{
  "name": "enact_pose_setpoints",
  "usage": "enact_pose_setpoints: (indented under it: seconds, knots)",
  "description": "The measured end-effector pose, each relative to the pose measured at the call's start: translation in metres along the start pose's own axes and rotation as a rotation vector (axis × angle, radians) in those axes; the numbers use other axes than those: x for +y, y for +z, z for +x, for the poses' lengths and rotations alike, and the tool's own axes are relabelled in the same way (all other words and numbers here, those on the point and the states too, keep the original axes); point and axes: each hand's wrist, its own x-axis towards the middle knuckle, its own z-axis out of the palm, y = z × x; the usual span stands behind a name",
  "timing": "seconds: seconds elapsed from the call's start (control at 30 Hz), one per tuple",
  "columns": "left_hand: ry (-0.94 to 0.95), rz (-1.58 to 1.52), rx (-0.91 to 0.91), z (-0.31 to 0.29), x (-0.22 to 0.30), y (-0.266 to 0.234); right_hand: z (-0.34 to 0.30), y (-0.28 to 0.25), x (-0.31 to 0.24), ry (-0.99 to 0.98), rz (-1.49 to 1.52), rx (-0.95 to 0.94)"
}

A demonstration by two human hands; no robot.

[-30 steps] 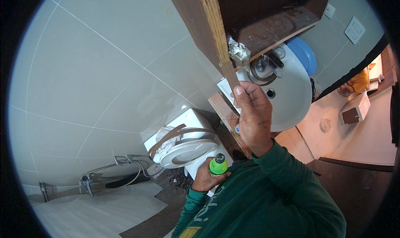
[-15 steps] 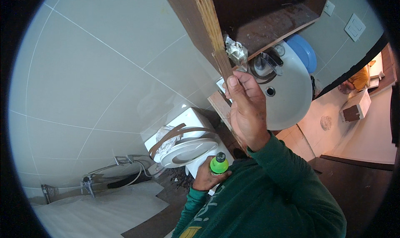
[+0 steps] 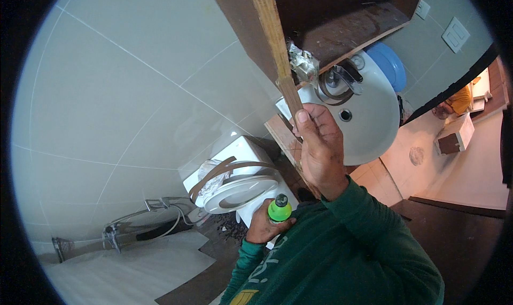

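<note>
My right hand (image 3: 320,147) is closed, pinching a brown wood-grain strip (image 3: 290,98) between thumb and fingers. The strip's upper end meets the bare, yellowish front edge (image 3: 270,30) of a dark brown cabinet (image 3: 238,22); whether it is stuck there I cannot tell. Low in the view, my left hand (image 3: 260,226) is wrapped round a bottle (image 3: 280,210) with a bright green top and a dark tip. Most of the bottle's body is hidden by the hand and my green sleeve.
A white washbasin (image 3: 374,128) with a dark tap (image 3: 350,78) lies right of my right hand. Crumpled silvery wrapping (image 3: 303,63) sits by the cabinet shelf. Left stands a toilet (image 3: 248,150), with a loose brown strip (image 3: 211,178) across it. A blue basin (image 3: 387,64) is behind the washbasin.
My right hand has moved slightly down, and the upper end of the brown strip now sits lower along the cabinet edge. My left hand and the bottle have barely moved.
</note>
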Motion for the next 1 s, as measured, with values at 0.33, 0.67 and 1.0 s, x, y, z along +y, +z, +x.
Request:
enact_pose_setpoints:
  seconds: [0.33, 0.67, 1.0]
  knots:
    - [0.008, -0.009, 0.002, -0.002, 0.003, 0.0, -0.001, -0.029, 0.01, 0.01, -0.195, 0.051]
    - [0.015, 0.025, 0.003, -0.002, 0.008, 0.004, 0.001, -0.029, 0.005, -0.028, -0.257, 0.083]
    - [0.023, 0.042, 0.005, -0.005, 0.001, 0.01, -0.01, -0.048, -0.001, -0.054, -0.347, 0.054]
